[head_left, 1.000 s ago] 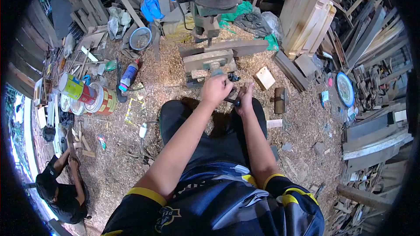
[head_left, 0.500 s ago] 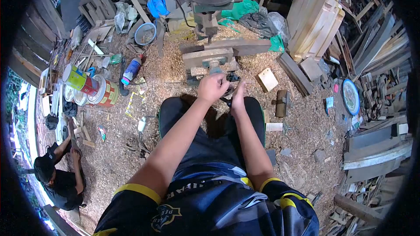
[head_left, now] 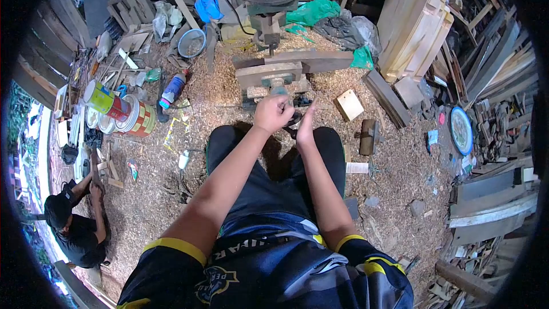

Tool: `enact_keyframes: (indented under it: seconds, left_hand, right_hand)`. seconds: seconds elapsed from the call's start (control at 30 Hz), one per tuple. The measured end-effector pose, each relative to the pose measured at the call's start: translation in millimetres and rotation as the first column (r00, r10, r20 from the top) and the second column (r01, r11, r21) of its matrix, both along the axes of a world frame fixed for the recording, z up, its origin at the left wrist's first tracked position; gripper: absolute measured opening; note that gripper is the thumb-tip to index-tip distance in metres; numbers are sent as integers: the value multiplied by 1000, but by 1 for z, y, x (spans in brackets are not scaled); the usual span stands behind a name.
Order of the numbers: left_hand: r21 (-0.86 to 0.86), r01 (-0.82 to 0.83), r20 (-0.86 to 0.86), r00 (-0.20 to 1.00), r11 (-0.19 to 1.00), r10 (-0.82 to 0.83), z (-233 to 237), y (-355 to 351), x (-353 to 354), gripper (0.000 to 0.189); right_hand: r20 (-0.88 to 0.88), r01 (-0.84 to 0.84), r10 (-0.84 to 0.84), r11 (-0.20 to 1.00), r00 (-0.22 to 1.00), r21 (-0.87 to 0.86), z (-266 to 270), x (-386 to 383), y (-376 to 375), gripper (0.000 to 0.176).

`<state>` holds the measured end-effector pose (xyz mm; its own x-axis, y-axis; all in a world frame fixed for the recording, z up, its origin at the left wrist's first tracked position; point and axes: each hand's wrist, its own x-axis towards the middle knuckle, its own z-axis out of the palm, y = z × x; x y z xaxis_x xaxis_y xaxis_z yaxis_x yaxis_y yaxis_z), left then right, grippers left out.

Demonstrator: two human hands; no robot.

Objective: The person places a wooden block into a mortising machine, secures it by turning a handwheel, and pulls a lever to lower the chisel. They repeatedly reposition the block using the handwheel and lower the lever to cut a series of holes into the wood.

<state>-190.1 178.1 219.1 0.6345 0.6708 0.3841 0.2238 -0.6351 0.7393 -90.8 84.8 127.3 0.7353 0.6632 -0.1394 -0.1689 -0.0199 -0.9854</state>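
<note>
Wood chips cover the floor (head_left: 171, 206), with paint tins (head_left: 117, 115) lying far left. The left hand (head_left: 273, 112) is curled in a fist, seemingly round the dark handle (head_left: 292, 120) of the vise (head_left: 269, 88). The vise sits under the drill press (head_left: 269, 0), gripping a pale wooden block (head_left: 269, 73). The right hand (head_left: 306, 125) stands flat and wide beside the handle. Cranking the vise looks the step in hand; another turn calls for both hands closed on it.

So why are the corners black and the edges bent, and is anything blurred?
Head view: a fisheye lens bows the planks at the rim and blacks out the corners; the light is even, with a soft shadow under the left hand and right hand; both hands look slightly smeared, the paint cans crisp.
</note>
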Motion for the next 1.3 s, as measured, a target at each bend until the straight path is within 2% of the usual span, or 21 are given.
enact_keyframes:
  seconds: [0.03,0.17,0.23,0.27,0.37,0.67,0.73,0.87,0.93,0.97,1.1,1.17,1.2,1.23,1.3]
  left_hand:
    - [-20,4,-16,1000,1000,-4,1,-1,-1,23]
    - [-17,39,-29,999,999,-39,2,4,-2,23]
    - [-55,34,-46,998,998,-37,6,0,-3,24]
    - [-40,35,-40,999,999,-36,6,1,-3,24]
    - [-10,36,-47,998,999,-36,1,4,-2,23]
    - [-24,44,-51,998,999,-45,5,4,-3,23]
    - [-30,52,-54,997,998,-54,5,4,-4,24]
    - [-71,46,-64,997,996,-50,9,0,-5,24]
    - [-78,43,-64,997,996,-48,9,0,-4,23]
    - [-82,31,-65,997,996,-36,8,-1,-4,23]
    - [-18,22,-17,1000,1000,-22,3,1,-3,23]
    - [5,11,-13,1000,1000,-11,2,0,-3,23]
    - [-13,7,-25,1000,1000,-7,3,0,-3,23]
    - [-32,2,-37,999,999,-4,3,-1,-2,23]
    - [-60,-1,-17,1000,998,0,3,-2,-1,23]
  right_hand:
    - [-24,33,-32,998,999,57,6,0,-1,83]
    - [-122,29,-18,996,992,90,14,-2,-1,80]
    - [113,-5,-5,996,994,85,11,1,-2,79]
    - [8,13,-14,992,1000,122,10,3,-1,80]
    - [-89,-1,10,996,996,93,19,2,-8,81]
    - [-247,32,-59,993,967,-113,38,8,-18,74]
    - [-39,5,-9,995,999,-97,39,-3,-17,72]
    - [-63,29,-36,993,997,-112,8,11,-12,71]
    - [-49,100,-106,989,993,-112,-9,19,-14,68]
    - [118,106,-88,982,989,-155,-21,18,-12,65]
    - [128,21,-2,989,992,-144,-2,8,-16,66]
    - [146,190,-164,963,976,-190,-28,22,-12,68]
    - [116,143,-120,964,986,-222,-25,24,-14,65]
    - [318,192,-84,926,944,-326,-24,14,-11,68]
    - [244,94,-53,983,968,-159,-10,10,-17,66]
